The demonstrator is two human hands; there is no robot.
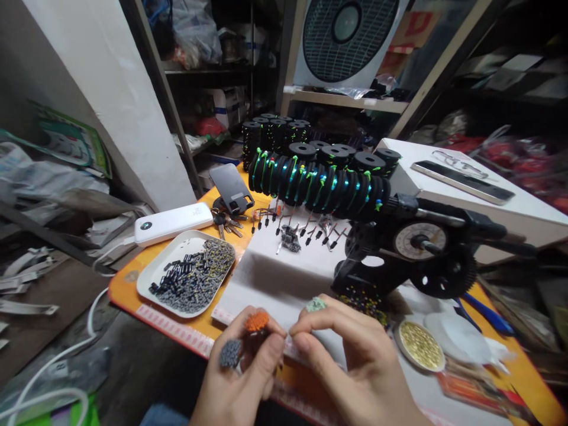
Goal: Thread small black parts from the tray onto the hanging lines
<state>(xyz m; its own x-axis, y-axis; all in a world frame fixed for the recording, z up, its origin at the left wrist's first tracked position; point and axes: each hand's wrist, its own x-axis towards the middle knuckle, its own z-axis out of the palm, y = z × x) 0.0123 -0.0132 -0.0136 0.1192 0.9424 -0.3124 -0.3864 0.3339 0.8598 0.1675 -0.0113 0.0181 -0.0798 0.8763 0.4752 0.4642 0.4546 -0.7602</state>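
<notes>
Low in the middle of the head view, my left hand (252,370) and my right hand (355,358) face each other with thumbs and index fingers pinched. A small orange cluster (257,322) of tiny pieces sits among my left fingers, and a grey cluster (231,353) shows at the outer side of that hand. Beside my right index finger is a pale green cluster (315,305). Whatever is between the fingertips is too small to make out. Beyond them stands a black winding machine (412,236) with a row of black foam spools (319,184), wound with green line.
A white tray (144,290) of small grey and black pieces stands left, near a white power bank (174,225), keys (228,222) and a phone stand (231,188). At right are a dish of gold beads (420,345) and blue-handled pliers (490,313). More spools (277,133) stand behind.
</notes>
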